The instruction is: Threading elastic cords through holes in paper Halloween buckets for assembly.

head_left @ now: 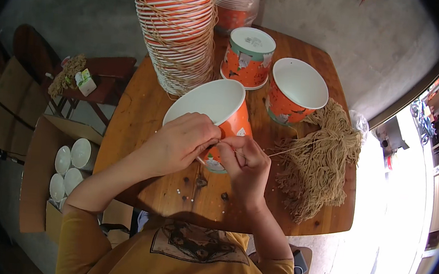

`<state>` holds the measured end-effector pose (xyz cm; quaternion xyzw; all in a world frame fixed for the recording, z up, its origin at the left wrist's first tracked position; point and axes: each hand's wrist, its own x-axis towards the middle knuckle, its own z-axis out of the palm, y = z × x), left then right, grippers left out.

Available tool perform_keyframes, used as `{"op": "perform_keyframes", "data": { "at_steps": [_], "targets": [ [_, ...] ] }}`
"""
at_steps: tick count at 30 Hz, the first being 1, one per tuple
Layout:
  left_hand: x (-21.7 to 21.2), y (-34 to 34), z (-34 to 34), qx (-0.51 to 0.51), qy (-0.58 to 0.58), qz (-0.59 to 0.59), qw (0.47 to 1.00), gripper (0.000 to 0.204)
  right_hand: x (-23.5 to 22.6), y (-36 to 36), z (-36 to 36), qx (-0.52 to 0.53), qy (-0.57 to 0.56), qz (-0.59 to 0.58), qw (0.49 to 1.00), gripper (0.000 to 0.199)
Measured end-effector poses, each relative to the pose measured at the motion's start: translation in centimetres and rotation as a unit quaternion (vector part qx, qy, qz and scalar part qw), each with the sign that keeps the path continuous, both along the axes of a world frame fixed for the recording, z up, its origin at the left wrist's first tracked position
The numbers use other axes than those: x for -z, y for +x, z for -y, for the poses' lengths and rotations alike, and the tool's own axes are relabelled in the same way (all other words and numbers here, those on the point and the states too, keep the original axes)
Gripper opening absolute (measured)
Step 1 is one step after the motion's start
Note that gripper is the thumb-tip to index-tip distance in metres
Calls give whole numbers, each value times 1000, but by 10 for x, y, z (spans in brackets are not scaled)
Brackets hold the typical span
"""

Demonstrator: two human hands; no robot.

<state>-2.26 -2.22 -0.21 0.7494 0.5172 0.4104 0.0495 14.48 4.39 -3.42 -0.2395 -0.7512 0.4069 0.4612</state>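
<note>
An orange paper bucket (236, 121) with a white inside stands tilted on the table in front of me, its mouth turned to the upper left. My left hand (184, 141) is closed in a pinch against its near side; what lies between those fingertips is hidden. Beside it, the fingers of my right hand (246, 163) are closed on a thin tan cord (287, 152). That cord runs right to a thick bundle of tan cords (328, 158) lying on the table. The two hands' fingertips almost meet at the bucket's wall.
A tall stack of buckets with cord handles (174, 32) rises at the back left. Behind the bucket are an upside-down bucket (248, 60) and an upright one (289, 99). On the floor at left, a cardboard box (41, 173) holds several white-mouthed buckets. The wooden table (161, 195) has rounded corners.
</note>
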Motion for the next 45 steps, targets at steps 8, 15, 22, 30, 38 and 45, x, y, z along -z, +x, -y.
{"op": "perform_keyframes", "data": {
  "at_steps": [8, 15, 22, 30, 38, 45],
  "targets": [
    [-3, 5, 2, 3, -9, 17, 1000, 12, 8, -2, 4, -87, -196, -89, 973, 6],
    [1, 6, 6, 4, -100, 89, 991, 15, 12, -6, 3, -74, -172, -116, 976, 8],
    [1, 6, 8, -38, -124, 195, 972, 32, 10, -9, 0, 74, 90, -10, 993, 20],
    [-5, 8, 8, -43, -176, 197, 964, 31, 14, -12, -3, 106, 198, 7, 975, 27],
    [5, 7, 7, -6, -173, 214, 961, 31, 15, -10, -3, 105, 237, 6, 966, 28],
    [-4, 6, 8, 42, -236, 324, 915, 14, 20, -3, -3, 123, 285, 14, 951, 29]
  ]
}}
